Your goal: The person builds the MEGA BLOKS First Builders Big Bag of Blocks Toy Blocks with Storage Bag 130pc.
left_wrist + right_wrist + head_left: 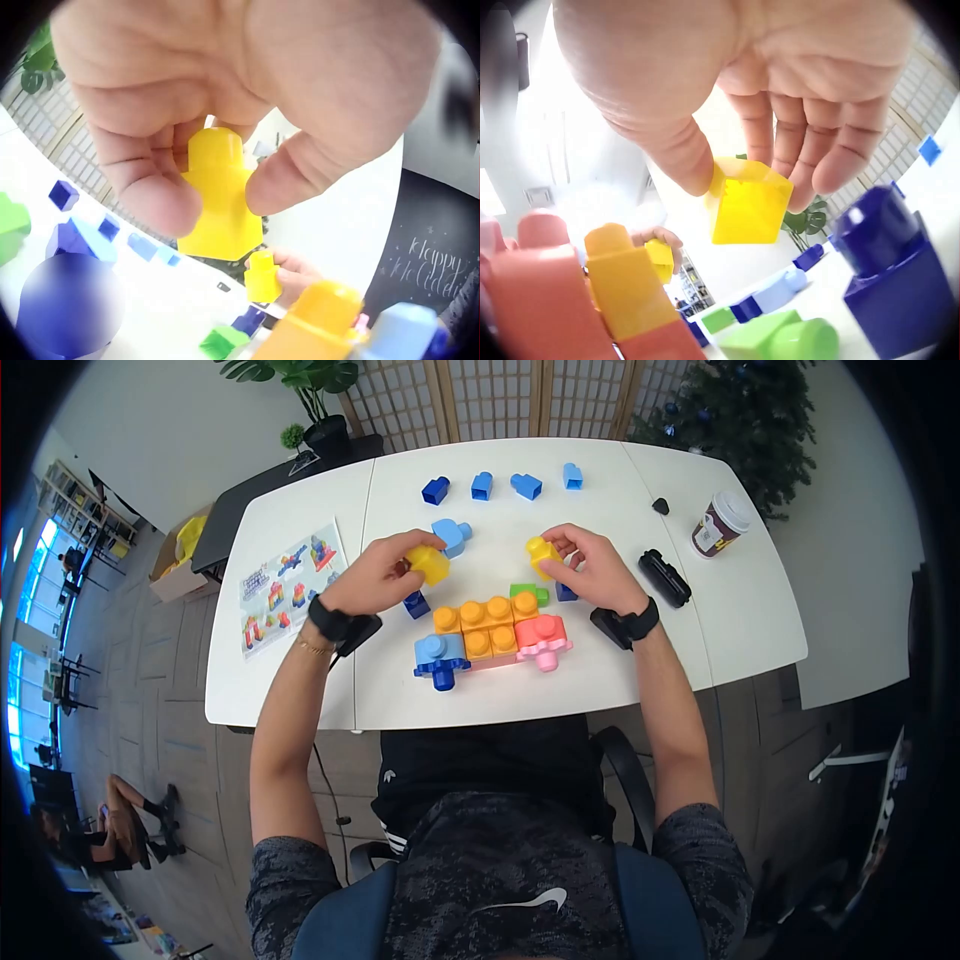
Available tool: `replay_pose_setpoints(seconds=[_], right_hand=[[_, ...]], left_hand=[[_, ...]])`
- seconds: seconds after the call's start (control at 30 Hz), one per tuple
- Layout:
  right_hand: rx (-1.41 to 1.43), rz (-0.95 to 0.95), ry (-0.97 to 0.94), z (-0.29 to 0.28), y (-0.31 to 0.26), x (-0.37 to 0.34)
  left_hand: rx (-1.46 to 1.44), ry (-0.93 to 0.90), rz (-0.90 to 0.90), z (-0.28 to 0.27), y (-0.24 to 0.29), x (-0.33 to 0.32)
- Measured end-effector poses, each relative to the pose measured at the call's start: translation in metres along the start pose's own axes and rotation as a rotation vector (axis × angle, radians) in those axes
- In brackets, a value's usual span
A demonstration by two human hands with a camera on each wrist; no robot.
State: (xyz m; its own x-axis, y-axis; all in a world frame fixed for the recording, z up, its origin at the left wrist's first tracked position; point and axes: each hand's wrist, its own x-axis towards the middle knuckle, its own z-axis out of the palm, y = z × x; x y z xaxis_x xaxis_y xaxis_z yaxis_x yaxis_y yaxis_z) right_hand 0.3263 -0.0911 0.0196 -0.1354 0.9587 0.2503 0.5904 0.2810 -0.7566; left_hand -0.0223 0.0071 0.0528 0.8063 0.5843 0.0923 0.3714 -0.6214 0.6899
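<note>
My left hand [378, 572] pinches a yellow building block [219, 202] between thumb and fingers, its single stud pointing up toward the palm in the left wrist view. A second yellow block [751, 202] is held by my right hand [590, 568], its hollow underside facing the right wrist camera. Between the hands and nearer the body lies an assembly of orange blocks [490, 622] on a pink layer. A light blue block with a dark blue gear-like piece [442, 665] forms its left end, and a pink block with a pink gear-like piece [545, 645] its right end.
Light blue block [452, 537], green block [530, 595] and dark blue block [417, 605] lie around the assembly. Several blue blocks [482, 486] line the far side. A picture sheet [290, 588] lies left; a black case [664, 578] and lidded cup [721, 523] stand right.
</note>
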Motion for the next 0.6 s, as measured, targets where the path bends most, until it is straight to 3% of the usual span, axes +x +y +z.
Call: replay_pose_setpoints(seconds=[0.07,0.17,0.27,0.33,0.5,0.6], right_hand=[[0.183,-0.044,0.06,0.001,0.002,-0.006],[0.42,-0.089,0.03,-0.001,-0.012,-0.018],[0.487,-0.09,-0.074,-0.001,-0.027,-0.028],[0.417,-0.112,-0.123,0.001,-0.029,-0.028],[0.227,-0.118,-0.198,-0.004,-0.047,-0.03],[0.163,-0.107,-0.248,-0.006,-0.046,-0.026]], left_hand=[[-0.018,0.064,0.005,-0.009,0.028,-0.018],[0.075,-0.014,-0.065,-0.023,0.077,-0.037],[0.136,-0.026,-0.041,-0.012,0.082,-0.044],[0.259,0.006,0.058,0.0,0.082,-0.041],[0.336,-0.062,0.004,0.011,0.082,-0.034],[0.419,0.025,0.157,0.015,0.077,-0.035]])
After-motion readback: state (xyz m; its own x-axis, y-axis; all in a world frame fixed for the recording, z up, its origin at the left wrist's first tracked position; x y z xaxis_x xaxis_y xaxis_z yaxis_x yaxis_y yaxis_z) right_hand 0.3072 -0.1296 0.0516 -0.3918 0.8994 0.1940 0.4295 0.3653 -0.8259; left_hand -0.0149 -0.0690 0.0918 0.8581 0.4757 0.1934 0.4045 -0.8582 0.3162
